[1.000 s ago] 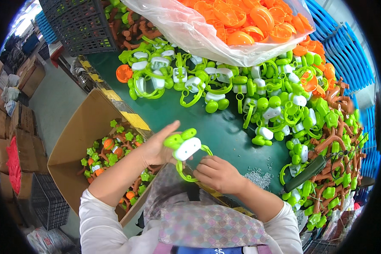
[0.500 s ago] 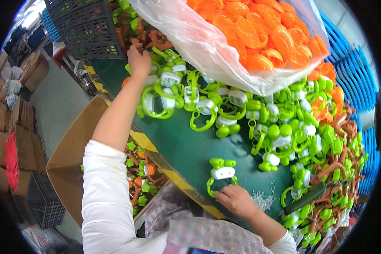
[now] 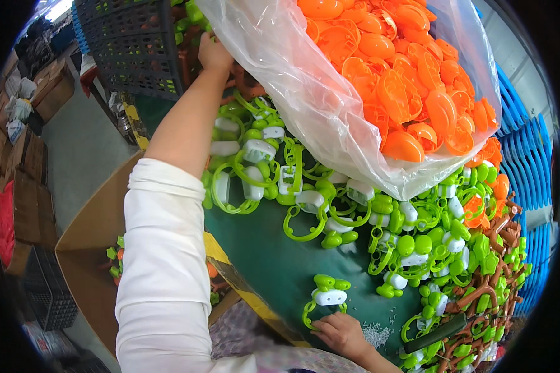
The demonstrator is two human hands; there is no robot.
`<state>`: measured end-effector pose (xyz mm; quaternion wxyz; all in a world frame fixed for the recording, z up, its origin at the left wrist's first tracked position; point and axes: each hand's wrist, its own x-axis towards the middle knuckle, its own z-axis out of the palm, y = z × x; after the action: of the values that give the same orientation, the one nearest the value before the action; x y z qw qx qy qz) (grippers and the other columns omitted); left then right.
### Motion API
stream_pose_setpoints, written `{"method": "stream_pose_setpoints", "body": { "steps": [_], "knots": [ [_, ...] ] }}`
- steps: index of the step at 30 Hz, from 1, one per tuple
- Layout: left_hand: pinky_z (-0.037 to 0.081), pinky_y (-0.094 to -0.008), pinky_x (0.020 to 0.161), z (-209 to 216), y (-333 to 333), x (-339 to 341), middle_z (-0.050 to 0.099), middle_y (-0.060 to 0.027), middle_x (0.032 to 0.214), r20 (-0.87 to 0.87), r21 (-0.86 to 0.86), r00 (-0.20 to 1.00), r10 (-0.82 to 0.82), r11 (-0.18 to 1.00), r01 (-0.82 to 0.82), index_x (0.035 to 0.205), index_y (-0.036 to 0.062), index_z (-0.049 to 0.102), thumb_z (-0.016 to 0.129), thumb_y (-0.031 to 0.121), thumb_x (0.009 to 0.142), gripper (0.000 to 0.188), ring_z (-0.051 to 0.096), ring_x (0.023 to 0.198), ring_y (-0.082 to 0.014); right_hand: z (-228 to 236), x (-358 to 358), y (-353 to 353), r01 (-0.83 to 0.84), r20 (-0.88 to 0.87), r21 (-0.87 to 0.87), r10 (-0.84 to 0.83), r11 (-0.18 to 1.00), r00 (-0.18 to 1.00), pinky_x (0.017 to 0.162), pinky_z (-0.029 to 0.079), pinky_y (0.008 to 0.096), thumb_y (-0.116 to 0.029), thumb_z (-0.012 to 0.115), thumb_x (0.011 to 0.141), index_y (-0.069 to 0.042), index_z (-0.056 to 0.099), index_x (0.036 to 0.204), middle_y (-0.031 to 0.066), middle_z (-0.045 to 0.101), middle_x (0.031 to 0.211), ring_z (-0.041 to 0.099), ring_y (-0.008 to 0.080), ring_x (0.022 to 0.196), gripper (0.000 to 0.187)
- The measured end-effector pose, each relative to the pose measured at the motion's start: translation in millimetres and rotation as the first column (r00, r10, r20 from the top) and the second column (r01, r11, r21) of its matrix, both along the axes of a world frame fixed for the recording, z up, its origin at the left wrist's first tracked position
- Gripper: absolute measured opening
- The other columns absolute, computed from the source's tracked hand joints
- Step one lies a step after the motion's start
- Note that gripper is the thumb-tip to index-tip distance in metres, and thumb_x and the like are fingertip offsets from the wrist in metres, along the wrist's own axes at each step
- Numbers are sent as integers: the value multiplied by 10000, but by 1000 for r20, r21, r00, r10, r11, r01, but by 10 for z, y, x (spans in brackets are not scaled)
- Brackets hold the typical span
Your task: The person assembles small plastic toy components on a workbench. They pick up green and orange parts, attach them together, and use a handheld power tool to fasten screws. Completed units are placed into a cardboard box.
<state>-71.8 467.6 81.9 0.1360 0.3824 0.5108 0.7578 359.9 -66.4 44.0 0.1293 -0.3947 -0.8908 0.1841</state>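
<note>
While the right hand point(image 3: 339, 332) pinches a green-and-white ring toy point(image 3: 330, 297) at lower centre, the left hand point(image 3: 215, 55), grip unclear, sits upper left between a black plastic crate point(image 3: 129, 51) and an orange-filled bag point(image 3: 280, 68).

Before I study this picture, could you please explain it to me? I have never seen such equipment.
There is no machine here: a person works bare-handed. The round, bent view comes from a wide fisheye camera on the person's head, looking down. The right hand has its grip on the near side of a white-and-green piece on the green table. The left hand reaches beside the black crate; whether it holds anything is not clear. Many similar pieces lie beyond, with brown parts and a dark tool to the right. Orange shells fill a clear plastic bag.
</note>
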Motion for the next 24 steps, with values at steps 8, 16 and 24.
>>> {"method": "stream_pose_setpoints", "body": {
  "steps": [8, 16, 24],
  "knots": [
    [513, -421, 856, 865, -1511, 479, 701, -203, 1041, -604, 178, 772, 197, 978, -110, 1148, 35, 664, 687, 147, 876, 296, 666, 994, -395, -59, -15, -50, 57, -41, 62, -55, 996, 998, 588, 497, 337, -147, 828, 731, -105, 709, 976, 21, 654, 861, 613, 213, 704, 275],
    [520, -417, 793, 445, -3299, 560, 666, -136, 996, -794, 383, 568, 218, 904, 189, 1117, 66, 620, 707, 184, 913, 251, 647, 885, -292, -117, 24, -201, 133, -46, 63, -130, 989, 990, 691, 418, 383, -153, 772, 765, -119, 646, 965, 44, 547, 832, 558, 258, 771, 238],
    [534, -412, 620, -539, -4708, 1905, 516, -103, 931, -670, -605, 27, -742, 567, 559, 1141, 113, 575, 679, 133, 841, 319, 640, 746, -318, -96, 23, -220, 160, 34, 92, -164, 983, 986, 730, 459, 401, -186, 758, 763, -104, 609, 890, 61, 532, 862, 553, 268, 849, 212]
  ]
}}
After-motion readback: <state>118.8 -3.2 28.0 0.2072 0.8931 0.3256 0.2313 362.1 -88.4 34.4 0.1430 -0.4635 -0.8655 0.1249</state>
